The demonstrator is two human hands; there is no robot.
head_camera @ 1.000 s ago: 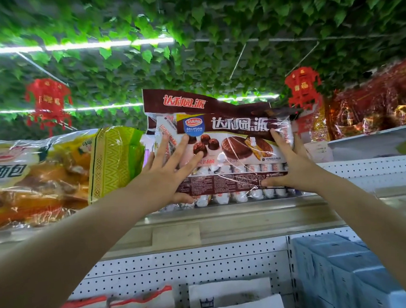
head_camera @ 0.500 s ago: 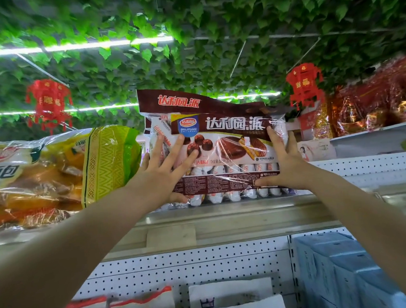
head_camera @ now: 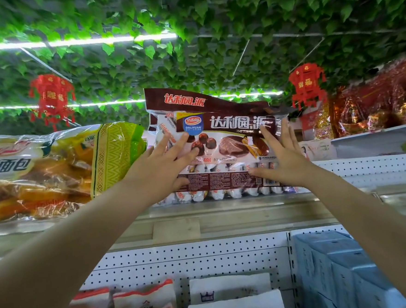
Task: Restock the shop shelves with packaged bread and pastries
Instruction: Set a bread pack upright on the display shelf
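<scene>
— Pressing on that brown pie bag (head_camera: 228,149), are both hands?
— Yes. The left hand (head_camera: 159,166) and the right hand (head_camera: 281,158) lie flat against its front, fingers straight and spread, gripping nothing.
— Where does the bag stand?
— Upright on the top shelf (head_camera: 250,220), with a second brown bag (head_camera: 183,100) right behind it. A yellow bread bag (head_camera: 42,170) lies just beside it, on the left.
— And below?
— White packets (head_camera: 230,289) and blue boxes (head_camera: 337,269) sit on the lower level.
</scene>
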